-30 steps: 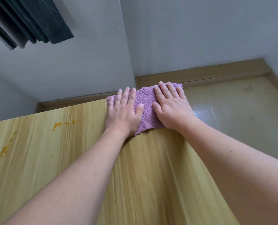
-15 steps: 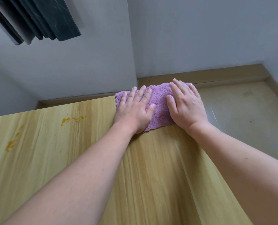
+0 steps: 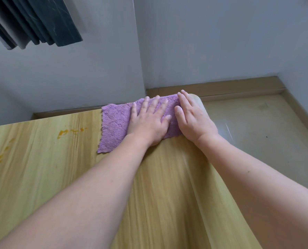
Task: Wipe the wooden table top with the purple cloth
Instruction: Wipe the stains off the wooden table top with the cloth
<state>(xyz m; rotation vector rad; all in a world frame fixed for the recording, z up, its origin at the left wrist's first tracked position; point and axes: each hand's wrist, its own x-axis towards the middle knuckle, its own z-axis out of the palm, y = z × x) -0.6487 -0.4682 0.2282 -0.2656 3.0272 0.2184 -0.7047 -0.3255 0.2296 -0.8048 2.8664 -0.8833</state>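
Observation:
The purple cloth (image 3: 113,126) lies spread on the far right corner of the wooden table top (image 3: 41,177). My left hand (image 3: 149,121) presses flat on the middle of the cloth, fingers spread. My right hand (image 3: 192,119) lies flat over the cloth's right end at the table's rounded corner, thumb on the cloth. The cloth's left part is bare and reaches toward the orange stains (image 3: 65,133) near the far edge. More orange smears (image 3: 0,159) mark the table's left side.
A grey wall stands just behind the table's far edge. Dark slats (image 3: 32,20) hang at the upper left. To the right, the table drops off to a glossy tiled floor (image 3: 257,132) with a wooden baseboard (image 3: 221,87).
The cloth has spread out leftward, and a wide flap now lies bare left of my left hand. Both hands stay pressed on it at the corner.

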